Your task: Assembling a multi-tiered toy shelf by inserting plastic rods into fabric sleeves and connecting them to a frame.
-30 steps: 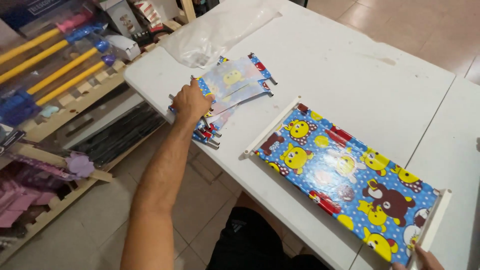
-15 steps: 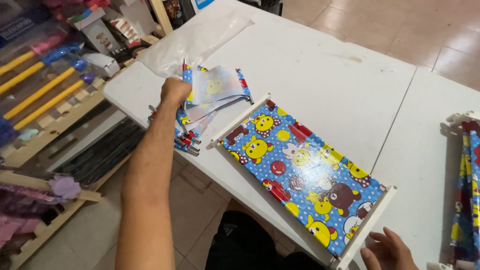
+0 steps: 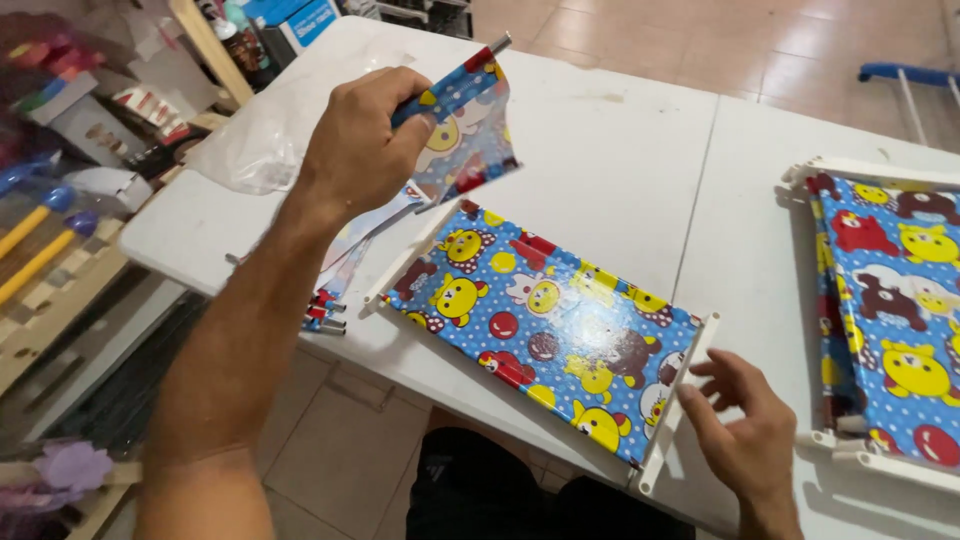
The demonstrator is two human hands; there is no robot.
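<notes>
White plastic table (image 3: pixel 620 130), tiled floor (image 3: pixel 800 30), perhaps a stockroom.

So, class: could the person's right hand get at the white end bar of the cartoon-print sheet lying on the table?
Probably yes: the right hand is open and empty, its fingertips at the white end bar, with nothing between them.
</notes>
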